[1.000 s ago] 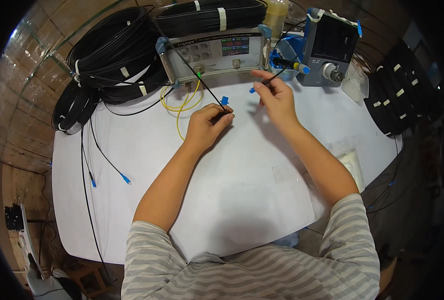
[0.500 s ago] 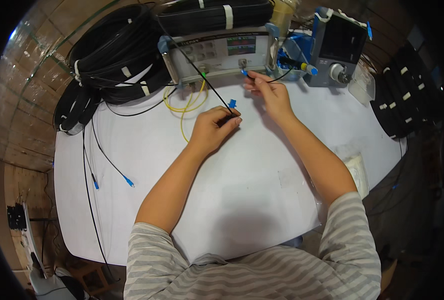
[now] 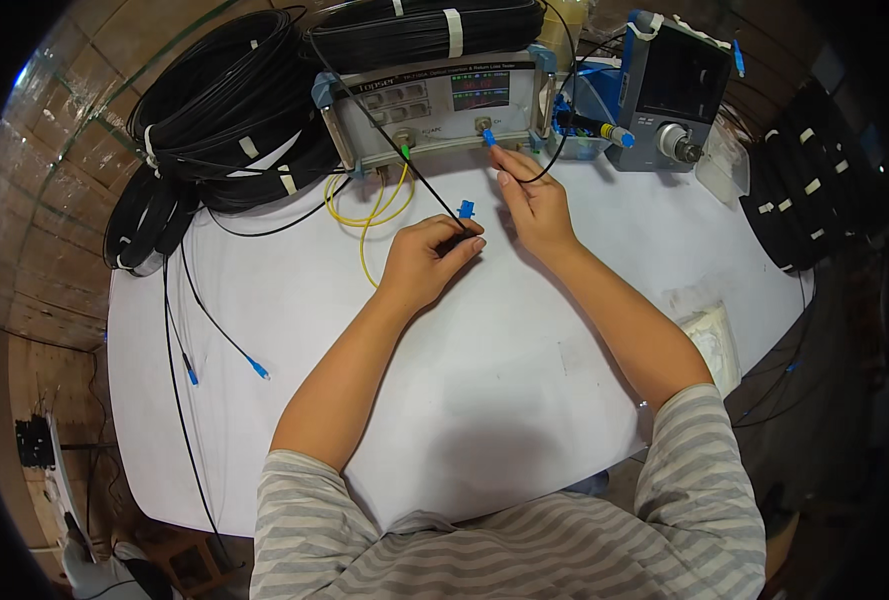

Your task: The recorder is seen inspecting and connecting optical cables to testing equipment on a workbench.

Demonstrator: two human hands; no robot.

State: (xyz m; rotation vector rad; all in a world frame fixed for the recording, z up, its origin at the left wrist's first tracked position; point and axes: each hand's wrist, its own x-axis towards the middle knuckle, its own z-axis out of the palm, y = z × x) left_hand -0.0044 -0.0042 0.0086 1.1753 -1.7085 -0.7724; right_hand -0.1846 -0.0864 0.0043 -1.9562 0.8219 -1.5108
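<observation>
One white surface (image 3: pixel 484 400) carries two test instruments, a grey rack unit (image 3: pixel 434 105) and a blue-cased meter (image 3: pixel 679 90). The left hand (image 3: pixel 424 262) pinches one black cable (image 3: pixel 419 185); the right hand (image 3: pixel 534 200) fingers pinch one blue connector (image 3: pixel 488 138) at the unit's port.

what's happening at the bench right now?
A person in a striped shirt is working with fibre cables at a white table. The right hand holds a blue connector right at a front port of the grey rack instrument; whether it is seated cannot be told. The left hand pinches a black cable near another blue connector. Black cable coils lie to the left, and a handheld tester stands to the right.
</observation>
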